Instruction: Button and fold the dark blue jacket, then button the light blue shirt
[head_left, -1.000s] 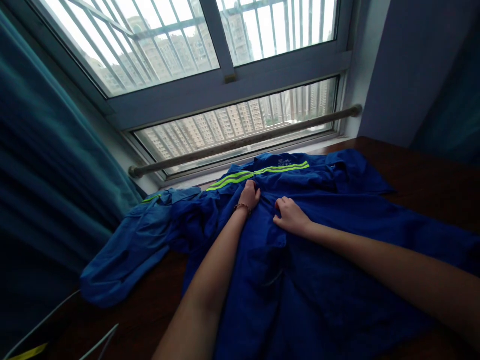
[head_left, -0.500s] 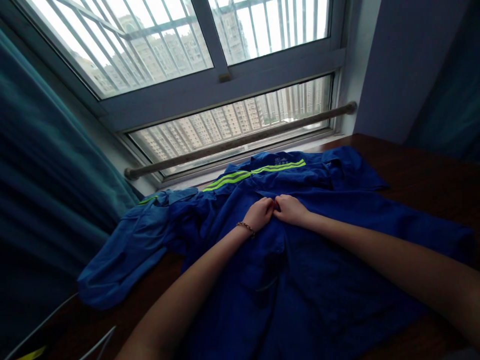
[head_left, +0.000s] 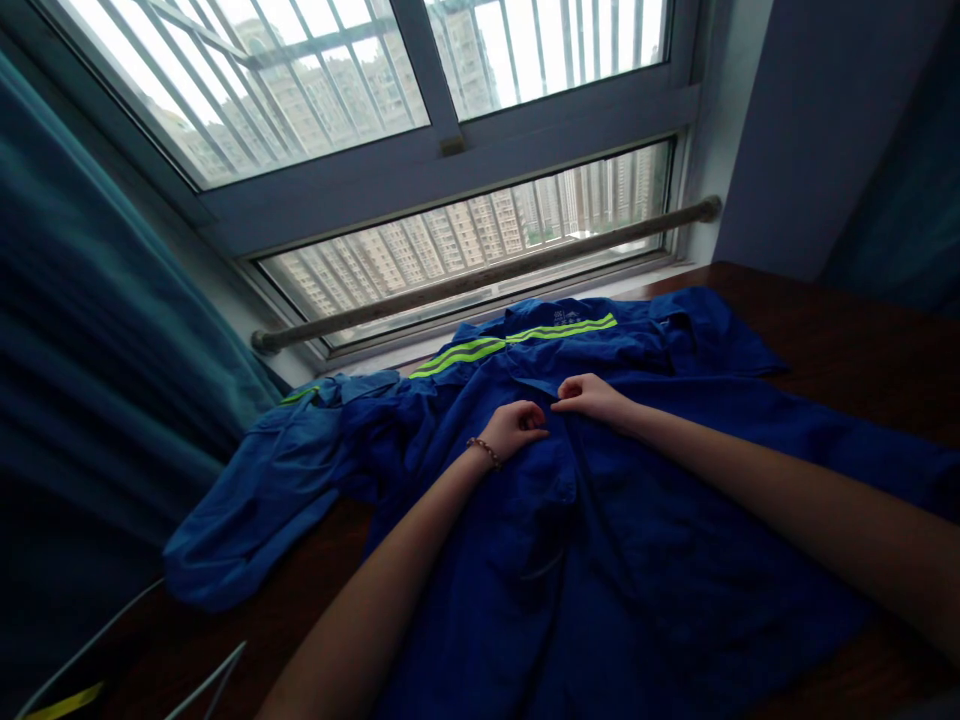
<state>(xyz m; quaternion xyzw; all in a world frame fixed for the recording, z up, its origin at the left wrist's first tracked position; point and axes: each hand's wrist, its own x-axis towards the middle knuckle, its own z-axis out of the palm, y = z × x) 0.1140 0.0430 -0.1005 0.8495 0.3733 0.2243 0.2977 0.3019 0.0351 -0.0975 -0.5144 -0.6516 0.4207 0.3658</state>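
Observation:
A blue work jacket (head_left: 637, 540) with yellow-green stripes across its upper part lies spread on a dark wooden table, its front facing up. Over the front opening, near the chest, is my left hand (head_left: 514, 428), a beaded bracelet at the wrist. Its fingers curve loosely with the thumb apart, and nothing shows between them. Just to the right, my right hand (head_left: 591, 397) hovers over or rests on the same opening, fingers bent and thumb apart from them. A small gap separates the two hands. Whether the fingertips touch the cloth is hard to tell.
A lighter blue sleeve (head_left: 247, 520) stretches to the left. Behind the jacket, a metal rail (head_left: 487, 277) crosses the barred window. A blue-green curtain (head_left: 90, 300) hangs at left. White cables (head_left: 214, 675) and a yellow strip (head_left: 64, 703) lie at the lower left of the table (head_left: 847, 345).
My two hands were closed together at the jacket's front opening; they have parted slightly and their fingers have loosened. My right hand has moved up a little. The jacket lies nearly the same.

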